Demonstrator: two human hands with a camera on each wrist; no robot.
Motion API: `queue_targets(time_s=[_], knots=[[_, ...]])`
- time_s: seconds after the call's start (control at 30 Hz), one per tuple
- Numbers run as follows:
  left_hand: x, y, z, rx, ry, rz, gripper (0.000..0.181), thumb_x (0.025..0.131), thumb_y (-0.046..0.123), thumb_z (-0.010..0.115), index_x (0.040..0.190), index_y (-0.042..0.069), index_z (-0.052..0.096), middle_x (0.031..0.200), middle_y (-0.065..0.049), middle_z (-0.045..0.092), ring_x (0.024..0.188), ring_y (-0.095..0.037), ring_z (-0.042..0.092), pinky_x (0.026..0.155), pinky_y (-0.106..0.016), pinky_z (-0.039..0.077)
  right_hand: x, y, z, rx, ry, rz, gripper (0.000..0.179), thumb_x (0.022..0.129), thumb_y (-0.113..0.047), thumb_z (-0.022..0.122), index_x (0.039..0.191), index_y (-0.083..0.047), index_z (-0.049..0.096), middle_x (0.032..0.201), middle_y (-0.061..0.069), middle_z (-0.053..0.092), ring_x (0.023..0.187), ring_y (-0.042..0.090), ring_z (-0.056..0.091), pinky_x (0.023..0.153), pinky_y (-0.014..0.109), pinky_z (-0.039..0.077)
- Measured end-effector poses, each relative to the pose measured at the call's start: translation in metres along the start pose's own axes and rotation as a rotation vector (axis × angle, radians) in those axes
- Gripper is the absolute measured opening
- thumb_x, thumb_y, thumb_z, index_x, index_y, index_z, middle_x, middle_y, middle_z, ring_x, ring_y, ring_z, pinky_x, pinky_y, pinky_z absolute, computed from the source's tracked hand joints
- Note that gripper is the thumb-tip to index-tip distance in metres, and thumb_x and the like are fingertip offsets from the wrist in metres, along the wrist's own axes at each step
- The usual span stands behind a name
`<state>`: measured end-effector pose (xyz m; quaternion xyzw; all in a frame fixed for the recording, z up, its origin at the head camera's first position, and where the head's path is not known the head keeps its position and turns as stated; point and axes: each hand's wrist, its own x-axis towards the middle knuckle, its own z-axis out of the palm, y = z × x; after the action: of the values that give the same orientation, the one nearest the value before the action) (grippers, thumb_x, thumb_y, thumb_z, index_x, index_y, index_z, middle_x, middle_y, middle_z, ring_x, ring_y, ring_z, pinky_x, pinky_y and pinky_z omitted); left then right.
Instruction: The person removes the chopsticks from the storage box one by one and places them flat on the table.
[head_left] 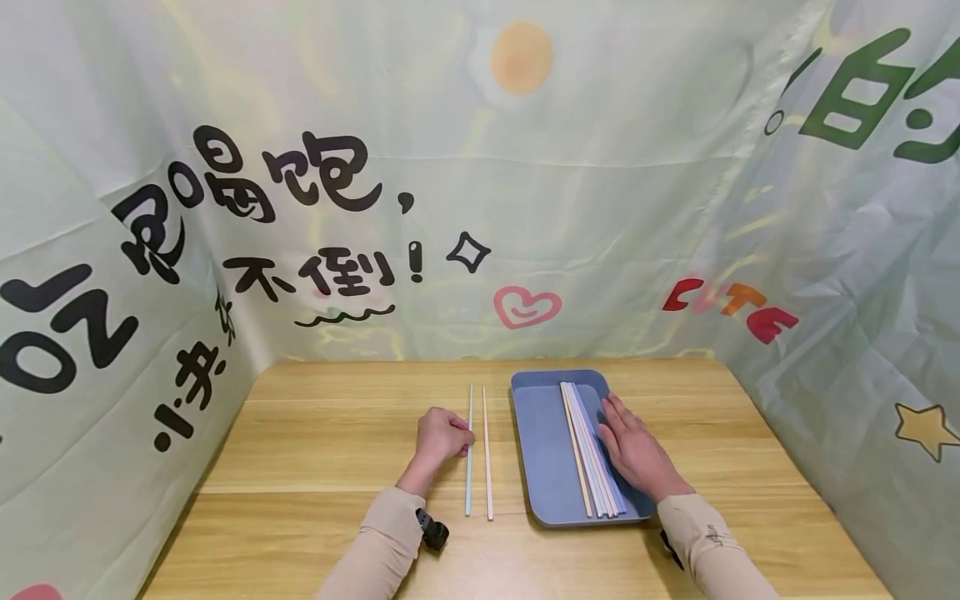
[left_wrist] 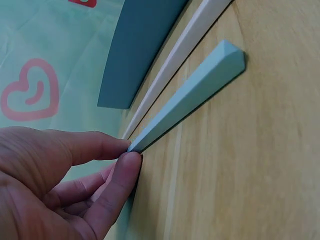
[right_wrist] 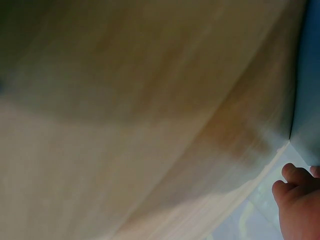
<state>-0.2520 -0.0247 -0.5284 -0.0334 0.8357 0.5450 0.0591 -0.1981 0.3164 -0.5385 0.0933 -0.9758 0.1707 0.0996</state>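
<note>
My left hand pinches a light blue chopstick between thumb and forefinger. In the left wrist view, the light blue chopstick's thick squared end points away from the fingertips, close above the wood. A pale pink chopstick lies just to its right, roughly parallel. Inside the blue-grey tray, several pastel chopsticks lie together lengthwise. Against the tray's right side rests my right hand, its fingers extended forward. The right wrist view catches only part of that hand, beside the tray's outer wall.
The wooden table reaches back to a printed cloth backdrop, which also hangs along both sides. The tray's raised rim surrounds the chopsticks inside. A black wrist strap sits over the left sleeve.
</note>
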Motion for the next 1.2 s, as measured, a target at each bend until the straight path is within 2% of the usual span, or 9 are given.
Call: queue_targets(time_s=[0.13, 0.33, 0.43, 0.53, 0.63, 0.77, 0.93, 1.07, 1.2], knots=[[0.002, 0.000, -0.001, 0.028, 0.009, 0.005, 0.008, 0.079, -0.007, 0.082, 0.082, -0.002, 0.076, 0.069, -0.010, 0.073, 0.050, -0.012, 0.066, 0.051, -0.027, 0.060, 0.000, 0.000, 0.000, -0.004, -0.002, 0.004, 0.055, 0.113, -0.023, 0.048, 0.156, 0.009, 0.039, 0.167, 0.029, 0.033, 0.149, 0.050, 0.041, 0.122, 0.065, 0.035], [0.006, 0.007, -0.002, 0.126, 0.086, 0.047, 0.007, 0.084, 0.009, 0.084, 0.085, 0.005, 0.079, 0.064, -0.002, 0.073, 0.054, -0.011, 0.066, 0.058, -0.024, 0.053, -0.001, -0.001, -0.001, -0.008, -0.009, 0.012, 0.055, 0.113, -0.023, 0.048, 0.157, 0.009, 0.039, 0.167, 0.029, 0.033, 0.149, 0.050, 0.041, 0.122, 0.065, 0.035], [0.006, 0.015, 0.002, 0.079, 0.095, 0.068, 0.008, 0.086, 0.012, 0.082, 0.089, 0.005, 0.080, 0.069, -0.005, 0.077, 0.058, -0.017, 0.071, 0.060, -0.024, 0.054, -0.001, 0.000, -0.001, -0.006, -0.008, 0.012, 0.055, 0.113, -0.024, 0.048, 0.157, 0.009, 0.039, 0.167, 0.029, 0.033, 0.149, 0.050, 0.041, 0.122, 0.065, 0.035], [0.003, 0.027, 0.009, -0.036, 0.057, 0.086, 0.011, 0.088, 0.011, 0.080, 0.095, 0.002, 0.080, 0.080, -0.015, 0.080, 0.068, -0.028, 0.077, 0.061, -0.028, 0.060, 0.000, 0.000, 0.000, -0.007, -0.002, 0.008, 0.056, 0.113, -0.024, 0.049, 0.157, 0.009, 0.039, 0.167, 0.029, 0.033, 0.149, 0.050, 0.041, 0.122, 0.065, 0.035], [-0.001, 0.039, 0.019, -0.152, -0.004, 0.097, 0.016, 0.091, 0.008, 0.078, 0.103, -0.003, 0.079, 0.090, -0.022, 0.080, 0.077, -0.035, 0.079, 0.065, -0.037, 0.066, 0.000, 0.000, 0.001, -0.005, 0.006, 0.005, 0.056, 0.112, -0.024, 0.050, 0.157, 0.009, 0.039, 0.166, 0.029, 0.034, 0.149, 0.049, 0.041, 0.122, 0.065, 0.036], [-0.005, 0.053, 0.038, -0.228, -0.063, 0.132, 0.022, 0.090, 0.005, 0.075, 0.109, -0.007, 0.077, 0.091, -0.020, 0.080, 0.078, -0.034, 0.079, 0.069, -0.039, 0.067, -0.001, 0.000, 0.002, -0.005, 0.010, 0.004, 0.056, 0.112, -0.023, 0.050, 0.156, 0.009, 0.040, 0.166, 0.030, 0.035, 0.149, 0.050, 0.042, 0.121, 0.065, 0.036], [-0.010, 0.064, 0.064, -0.228, -0.115, 0.157, 0.020, 0.089, 0.002, 0.075, 0.106, -0.008, 0.077, 0.084, -0.015, 0.080, 0.070, -0.023, 0.078, 0.063, -0.029, 0.065, -0.001, 0.001, 0.002, -0.004, 0.004, 0.007, 0.056, 0.112, -0.023, 0.049, 0.157, 0.009, 0.039, 0.166, 0.029, 0.034, 0.149, 0.050, 0.041, 0.122, 0.065, 0.035], [-0.013, 0.069, 0.084, -0.229, -0.154, 0.135, 0.014, 0.091, 0.003, 0.078, 0.101, -0.006, 0.078, 0.078, -0.014, 0.079, 0.069, -0.027, 0.078, 0.063, -0.034, 0.066, 0.000, 0.001, 0.002, -0.007, 0.004, 0.007, 0.056, 0.112, -0.024, 0.049, 0.157, 0.009, 0.040, 0.166, 0.029, 0.034, 0.148, 0.050, 0.043, 0.121, 0.065, 0.036], [-0.014, 0.073, 0.101, -0.204, -0.158, 0.129, 0.008, 0.089, 0.002, 0.080, 0.094, -0.004, 0.078, 0.073, -0.012, 0.078, 0.065, -0.028, 0.077, 0.059, -0.032, 0.064, 0.000, 0.002, 0.003, -0.008, 0.012, 0.002, 0.055, 0.112, -0.023, 0.050, 0.156, 0.009, 0.041, 0.165, 0.030, 0.036, 0.146, 0.050, 0.045, 0.120, 0.066, 0.038]])
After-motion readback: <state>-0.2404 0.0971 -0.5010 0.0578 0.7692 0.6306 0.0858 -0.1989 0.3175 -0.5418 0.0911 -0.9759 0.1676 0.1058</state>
